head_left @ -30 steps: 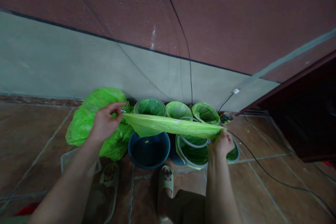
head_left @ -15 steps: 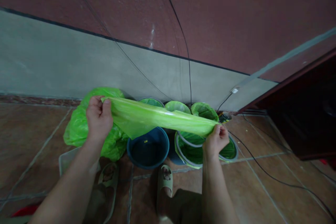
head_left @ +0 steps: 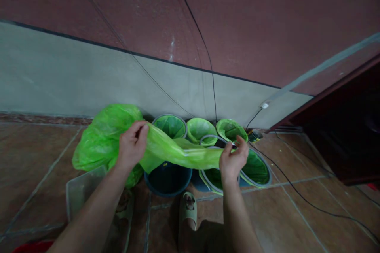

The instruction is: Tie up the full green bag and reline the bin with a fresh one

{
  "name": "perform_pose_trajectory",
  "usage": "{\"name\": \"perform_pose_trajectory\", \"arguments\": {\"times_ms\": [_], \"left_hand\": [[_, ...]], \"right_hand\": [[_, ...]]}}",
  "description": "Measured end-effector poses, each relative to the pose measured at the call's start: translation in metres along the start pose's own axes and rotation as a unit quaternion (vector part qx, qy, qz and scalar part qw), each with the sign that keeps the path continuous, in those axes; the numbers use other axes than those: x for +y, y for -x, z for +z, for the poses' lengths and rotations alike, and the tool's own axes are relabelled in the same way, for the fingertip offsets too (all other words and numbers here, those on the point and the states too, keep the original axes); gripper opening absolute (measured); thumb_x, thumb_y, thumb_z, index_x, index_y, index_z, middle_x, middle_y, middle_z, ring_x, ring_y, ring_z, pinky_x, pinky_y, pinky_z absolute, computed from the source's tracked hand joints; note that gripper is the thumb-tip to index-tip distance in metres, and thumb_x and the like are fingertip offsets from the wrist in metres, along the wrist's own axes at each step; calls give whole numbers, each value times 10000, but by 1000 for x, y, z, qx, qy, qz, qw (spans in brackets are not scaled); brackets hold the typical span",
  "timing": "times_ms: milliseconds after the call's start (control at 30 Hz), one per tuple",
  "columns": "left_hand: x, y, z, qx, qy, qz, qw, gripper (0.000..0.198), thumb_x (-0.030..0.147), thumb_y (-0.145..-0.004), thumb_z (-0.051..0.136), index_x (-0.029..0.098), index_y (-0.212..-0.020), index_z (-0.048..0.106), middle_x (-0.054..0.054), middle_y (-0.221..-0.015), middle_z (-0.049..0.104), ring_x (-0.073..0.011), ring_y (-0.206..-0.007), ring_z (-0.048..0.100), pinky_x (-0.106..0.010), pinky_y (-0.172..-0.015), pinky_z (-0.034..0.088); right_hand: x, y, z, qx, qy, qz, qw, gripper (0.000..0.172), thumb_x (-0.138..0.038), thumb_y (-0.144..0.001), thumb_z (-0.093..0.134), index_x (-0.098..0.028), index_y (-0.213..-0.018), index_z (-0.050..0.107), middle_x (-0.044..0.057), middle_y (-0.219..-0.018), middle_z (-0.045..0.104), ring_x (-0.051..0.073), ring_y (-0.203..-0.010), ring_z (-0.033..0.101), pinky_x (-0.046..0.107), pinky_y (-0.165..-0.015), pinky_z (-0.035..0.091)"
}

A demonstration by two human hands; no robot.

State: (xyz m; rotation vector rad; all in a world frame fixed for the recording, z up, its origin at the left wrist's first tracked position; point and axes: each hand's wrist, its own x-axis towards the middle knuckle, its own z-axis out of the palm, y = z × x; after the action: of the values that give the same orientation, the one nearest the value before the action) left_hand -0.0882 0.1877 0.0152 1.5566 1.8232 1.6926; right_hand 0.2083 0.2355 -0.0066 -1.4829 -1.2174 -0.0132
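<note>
While the left hand [head_left: 132, 144] is pinching one end of the green plastic film [head_left: 184, 157] between thumb and fingers, the right hand [head_left: 234, 162] is holding the other end in a narrow, looser grip, its exact contact partly hidden. The film is sagging between the two, hanging above the dark blue tub [head_left: 168, 193] and covering part of its far rim from view. Along the floor's [head_left: 297, 205] wall edge, three lined bins [head_left: 200, 128] are standing in a row; nearer, the front-right bin [head_left: 268, 172] is showing a green lining too. A bulky green bag [head_left: 109, 134] is sitting toward the floor's left wall edge. Step in hand, as judged: the film is being handled lengthwise, not being fitted onto anything. Next move seems to be calling for a firm right-hand pinch and slack being taken up evenly.
</note>
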Motion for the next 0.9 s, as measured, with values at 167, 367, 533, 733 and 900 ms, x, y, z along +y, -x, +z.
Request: {"name": "perform_pose_trajectory", "arguments": {"times_ms": [167, 367, 533, 733, 900], "left_hand": [[22, 28, 39, -202, 43, 41, 978, 227, 325, -922, 464, 200, -966, 648, -16, -912, 699, -155, -837, 635, -267, -782, 473], [26, 42, 55, -262, 91, 27, 961, 184, 277, -934, 425, 203, -1069, 525, -27, -925, 685, -151, -809, 647, -276, -756, 475], [27, 44, 54, -260, 55, 2, 964, 306, 302, -950, 383, 194, -1232, 435, 10, -763, 624, -145, -665, 598, -269, -662, 445], [26, 44, 50, -301, 28, 17, 953, 411, 376, -894, 501, 215, -1271, 469, 31, -749, 616, -131, -587, 538, -253, -605, 407], [20, 43, 48, -349, -29, 16, 937, 218, 335, -870, 480, 201, -748, 601, 42, -578, 529, -124, -544, 481, -241, -544, 348]], "right_hand": [[-67, 45, 19, -307, -247, -34, 918, 378, -366, -865, 590, -199, -1205, 591, 87, -1159, 646, 195, -1046, 597, 350, -928, 458], [-73, 69, 35, -365, -375, 122, 843, 284, -359, -783, 696, -186, -1004, 657, 42, -979, 708, 172, -916, 636, 332, -888, 481], [-67, 66, 38, -357, -398, 197, 821, 241, -380, -724, 724, -171, -833, 676, 8, -797, 682, 133, -743, 588, 275, -745, 471], [-64, 58, 36, -288, -366, 174, 868, 251, -410, -770, 667, -161, -756, 636, -15, -695, 611, 112, -656, 511, 250, -663, 421], [-62, 46, 29, -200, -335, 128, 912, 254, -407, -817, 623, -154, -790, 616, -11, -719, 596, 115, -678, 515, 256, -689, 419]]}}
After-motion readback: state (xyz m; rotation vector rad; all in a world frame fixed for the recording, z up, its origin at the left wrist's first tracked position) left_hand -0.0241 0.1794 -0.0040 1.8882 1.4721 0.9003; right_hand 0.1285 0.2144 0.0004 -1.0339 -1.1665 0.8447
